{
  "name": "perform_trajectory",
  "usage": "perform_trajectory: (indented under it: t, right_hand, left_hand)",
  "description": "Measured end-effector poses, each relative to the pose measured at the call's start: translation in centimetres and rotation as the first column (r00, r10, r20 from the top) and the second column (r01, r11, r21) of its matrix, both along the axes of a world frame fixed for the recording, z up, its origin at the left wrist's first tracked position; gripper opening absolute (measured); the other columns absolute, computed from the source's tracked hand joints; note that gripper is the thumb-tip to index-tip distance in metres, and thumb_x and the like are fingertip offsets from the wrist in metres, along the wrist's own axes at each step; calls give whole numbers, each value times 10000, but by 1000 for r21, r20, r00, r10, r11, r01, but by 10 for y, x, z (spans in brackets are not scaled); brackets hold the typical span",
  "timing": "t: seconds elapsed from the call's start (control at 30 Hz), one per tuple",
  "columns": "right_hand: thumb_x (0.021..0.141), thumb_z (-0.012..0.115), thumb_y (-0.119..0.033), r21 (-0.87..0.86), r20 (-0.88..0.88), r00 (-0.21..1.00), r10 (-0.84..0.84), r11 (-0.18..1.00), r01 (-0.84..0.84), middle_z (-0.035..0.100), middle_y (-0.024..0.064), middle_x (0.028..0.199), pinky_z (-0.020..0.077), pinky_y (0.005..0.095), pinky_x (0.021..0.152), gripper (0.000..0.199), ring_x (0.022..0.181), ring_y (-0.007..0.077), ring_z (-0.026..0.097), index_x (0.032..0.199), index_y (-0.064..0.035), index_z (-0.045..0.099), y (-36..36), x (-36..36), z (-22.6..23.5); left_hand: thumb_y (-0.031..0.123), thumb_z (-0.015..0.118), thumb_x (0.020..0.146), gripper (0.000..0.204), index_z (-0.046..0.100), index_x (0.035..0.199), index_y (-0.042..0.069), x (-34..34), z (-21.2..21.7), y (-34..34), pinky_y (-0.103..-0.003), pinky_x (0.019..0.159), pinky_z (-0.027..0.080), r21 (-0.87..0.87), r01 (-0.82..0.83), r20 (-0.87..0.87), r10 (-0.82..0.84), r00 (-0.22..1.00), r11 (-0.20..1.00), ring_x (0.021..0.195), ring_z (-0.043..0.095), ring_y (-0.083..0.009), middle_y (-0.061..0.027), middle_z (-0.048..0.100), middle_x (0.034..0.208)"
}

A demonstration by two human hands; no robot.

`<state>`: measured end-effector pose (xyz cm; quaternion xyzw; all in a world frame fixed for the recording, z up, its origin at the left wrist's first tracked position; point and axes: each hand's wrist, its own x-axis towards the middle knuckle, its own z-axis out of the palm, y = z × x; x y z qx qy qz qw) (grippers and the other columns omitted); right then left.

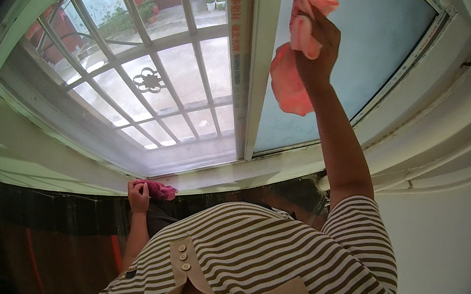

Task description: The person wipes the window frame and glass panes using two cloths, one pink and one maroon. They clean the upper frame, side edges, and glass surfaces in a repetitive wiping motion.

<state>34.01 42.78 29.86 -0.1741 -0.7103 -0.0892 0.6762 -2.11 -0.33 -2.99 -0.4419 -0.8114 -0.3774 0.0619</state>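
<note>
My right hand (318, 49) is raised high against the frosted window pane (373, 52) and grips a pink cloth (289, 81), which is pressed on the glass and hangs down to the left of my wrist. Low down, my left hand (138, 195) rests on the dark window sill (60, 210) and holds a darker pink cloth (162, 190) bunched against the sill's edge. My striped top fills the lower middle of the view.
A white window frame (257, 72) divides the frosted pane from a clear pane on the left with a white metal grille (149, 80) outside. A courtyard with potted plants shows beyond. A white wall (442, 245) stands at the right.
</note>
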Motion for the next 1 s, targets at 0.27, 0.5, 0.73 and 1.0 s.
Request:
perform_trajectory:
  t: [0.27,0.5,0.73,1.0]
  right_hand:
    - [818,572,-126,-78,221,962,163,986,-150,483,87,677,368,417,508,161,608,295,500,692,-61,498,-32,-12,-140]
    - [742,563,-26,-517,199,975,102,856,16,659,118,847,513,411,676,179,808,340,621,869,-102,662,-50,44,-195]
    - [853,599,-113,-318,-59,988,143,935,-155,653,117,1064,481,334,863,311,988,237,621,1155,-37,607,-19,41,-9]
    - [711,645,-98,122,132,985,-113,988,97,611,94,953,443,427,677,374,872,313,594,1085,-70,639,-18,-19,-62]
  left_hand:
    - [112,651,848,155,639,784,-29,5,2,-1,-406,844,477,39,-38,20,37,999,999,918,579,-342,-171,579,965]
    - [112,643,854,156,635,788,-29,0,2,2,-407,846,474,3,-10,-11,10,1000,1000,934,573,-341,-174,573,979]
    - [119,640,859,162,639,795,-30,0,0,3,-407,860,472,-19,-12,56,14,998,1000,942,573,-337,-173,575,989]
    - [127,653,853,160,650,813,-28,1,-2,0,-407,871,472,-26,-44,67,45,997,999,962,574,-341,-176,579,1003]
